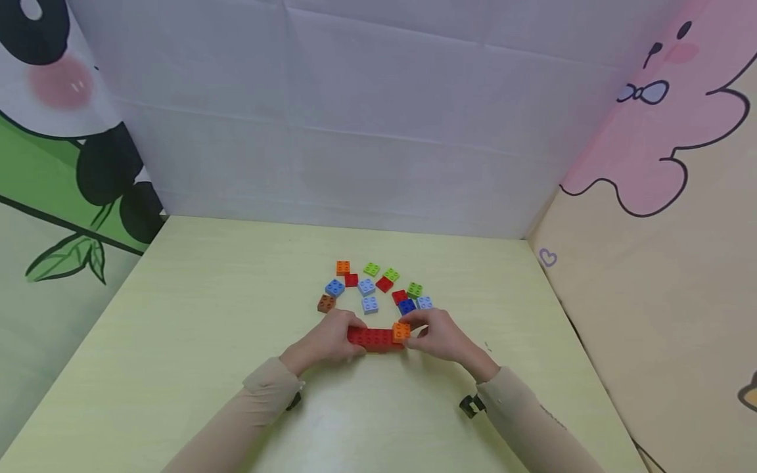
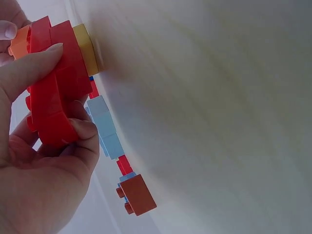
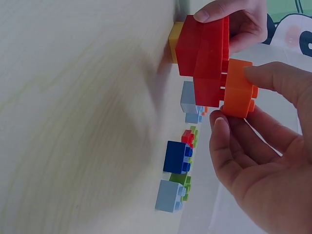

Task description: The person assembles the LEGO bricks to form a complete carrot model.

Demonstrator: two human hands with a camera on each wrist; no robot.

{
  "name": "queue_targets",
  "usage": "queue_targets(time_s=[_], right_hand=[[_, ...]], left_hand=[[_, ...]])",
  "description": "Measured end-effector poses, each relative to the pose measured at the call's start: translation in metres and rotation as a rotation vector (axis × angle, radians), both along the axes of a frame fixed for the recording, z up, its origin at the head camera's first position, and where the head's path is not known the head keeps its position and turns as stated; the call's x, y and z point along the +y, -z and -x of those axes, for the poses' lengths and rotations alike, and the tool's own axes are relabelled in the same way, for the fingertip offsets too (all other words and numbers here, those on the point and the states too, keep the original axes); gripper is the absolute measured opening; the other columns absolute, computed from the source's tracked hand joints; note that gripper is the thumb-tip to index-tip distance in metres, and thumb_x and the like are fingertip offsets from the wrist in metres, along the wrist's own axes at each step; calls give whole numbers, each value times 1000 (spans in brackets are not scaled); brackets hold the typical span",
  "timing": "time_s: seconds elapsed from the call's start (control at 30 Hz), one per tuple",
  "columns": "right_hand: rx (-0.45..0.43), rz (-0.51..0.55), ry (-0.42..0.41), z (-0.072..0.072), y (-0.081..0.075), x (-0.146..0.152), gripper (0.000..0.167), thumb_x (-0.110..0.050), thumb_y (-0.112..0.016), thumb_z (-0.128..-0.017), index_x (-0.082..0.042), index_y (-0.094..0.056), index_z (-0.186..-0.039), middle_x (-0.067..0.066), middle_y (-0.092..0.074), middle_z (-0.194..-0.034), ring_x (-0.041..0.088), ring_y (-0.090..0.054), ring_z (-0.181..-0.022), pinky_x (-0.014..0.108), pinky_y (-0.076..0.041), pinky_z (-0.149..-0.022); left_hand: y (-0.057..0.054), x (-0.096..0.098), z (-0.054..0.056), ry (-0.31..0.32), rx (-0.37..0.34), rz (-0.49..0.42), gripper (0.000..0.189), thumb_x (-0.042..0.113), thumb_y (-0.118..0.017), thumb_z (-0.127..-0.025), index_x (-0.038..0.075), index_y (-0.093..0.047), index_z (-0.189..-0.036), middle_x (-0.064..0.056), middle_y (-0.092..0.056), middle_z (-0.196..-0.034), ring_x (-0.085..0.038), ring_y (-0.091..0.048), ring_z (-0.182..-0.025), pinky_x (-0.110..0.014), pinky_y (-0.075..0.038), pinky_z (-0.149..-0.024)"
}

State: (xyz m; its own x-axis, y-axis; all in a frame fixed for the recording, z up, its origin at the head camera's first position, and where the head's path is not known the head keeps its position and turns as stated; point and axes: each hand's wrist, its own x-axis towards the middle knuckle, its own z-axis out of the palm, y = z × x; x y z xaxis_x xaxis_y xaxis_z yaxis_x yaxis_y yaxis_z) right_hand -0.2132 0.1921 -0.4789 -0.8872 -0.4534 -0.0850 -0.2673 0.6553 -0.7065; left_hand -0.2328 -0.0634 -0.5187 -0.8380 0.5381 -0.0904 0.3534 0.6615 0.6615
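Observation:
A red block build (image 1: 374, 338) of long toy building bricks is gripped at its left end by my left hand (image 1: 331, 336). Beneath it a yellow brick (image 2: 86, 49) shows in both wrist views. At the build's right end, my right hand (image 1: 442, 335) pinches an orange brick (image 3: 237, 88) between thumb and fingers. That brick sits over the red studs; in the right wrist view some studs still show between the two. The left thumb lies along the red side, and curled fingers support the other end.
Beyond the hands, loose bricks lie scattered: a brown one (image 1: 326, 303), a dark blue one (image 1: 407, 307), another orange one (image 1: 343, 268), and several light blue, red and green ones. Some are stacked. A pale wall cloth (image 1: 355, 131) rises behind the table (image 1: 207, 315).

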Motion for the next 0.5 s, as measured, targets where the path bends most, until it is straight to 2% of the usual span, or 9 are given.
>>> queue_targets(time_s=[0.3,0.5], right_hand=[[-11,42,18,-1,5,-1,34,-15,-77,-80,-9,-68,-112,-5,-65,-101,20,-61,-93,26,-52,-72],[0,53,6,-2,4,-1,35,-16,-78,-80,-8,-68,-112,-5,-65,-100,23,-60,-94,27,-52,-72]], left_hand=[[1,0,1,-27,-42,-12,38,26,-82,-75,12,-71,-109,4,-61,-102,-18,-48,-96,-37,-41,-83],[1,-1,2,-19,-35,-14,38,26,-82,-75,12,-71,-108,4,-61,-101,-18,-48,-96,-38,-41,-83]])
